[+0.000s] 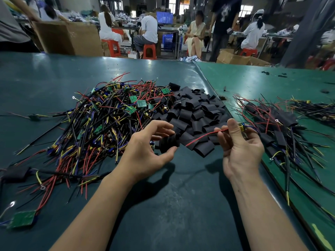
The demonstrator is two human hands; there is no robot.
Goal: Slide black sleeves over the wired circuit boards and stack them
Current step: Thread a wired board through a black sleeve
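My left hand (146, 151) pinches a black sleeve (168, 143) between thumb and fingers, just above the table. My right hand (239, 147) holds a wired circuit board (242, 127) with a yellow part, fingers curled round it; its red wire (203, 136) runs left toward the sleeve. A heap of black sleeves (195, 113) lies right behind both hands. A big tangle of unsleeved wired boards (108, 120) fills the left. Sleeved boards (282, 131) lie in a pile at the right.
A dark green mat (172, 205) covers the table, with a lighter green surface (253, 78) at the right. A loose green board (22, 219) lies near the front left edge. Several people sit on red stools beyond the table, among cardboard boxes.
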